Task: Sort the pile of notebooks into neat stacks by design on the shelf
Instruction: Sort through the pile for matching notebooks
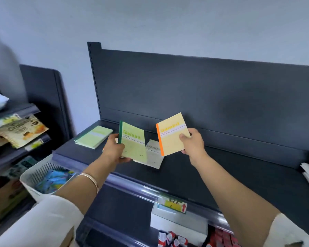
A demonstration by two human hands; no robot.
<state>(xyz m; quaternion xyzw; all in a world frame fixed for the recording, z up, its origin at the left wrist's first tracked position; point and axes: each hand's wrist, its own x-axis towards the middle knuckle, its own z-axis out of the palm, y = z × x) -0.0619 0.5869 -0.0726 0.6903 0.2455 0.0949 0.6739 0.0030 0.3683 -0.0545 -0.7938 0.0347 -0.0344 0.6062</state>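
A green stack (pixel 94 137) lies flat on the dark shelf (pixel 221 166), at ten o'clock from the left hand (pixel 114 150). That hand's curled fingers grip a green notebook (pixel 134 141) near its spine. A grey notebook (pixel 154 154) peeks out at its four o'clock. At three o'clock, the right hand (pixel 193 141) pinches an orange-spined yellow notebook (pixel 171 134), tilted above the shelf.
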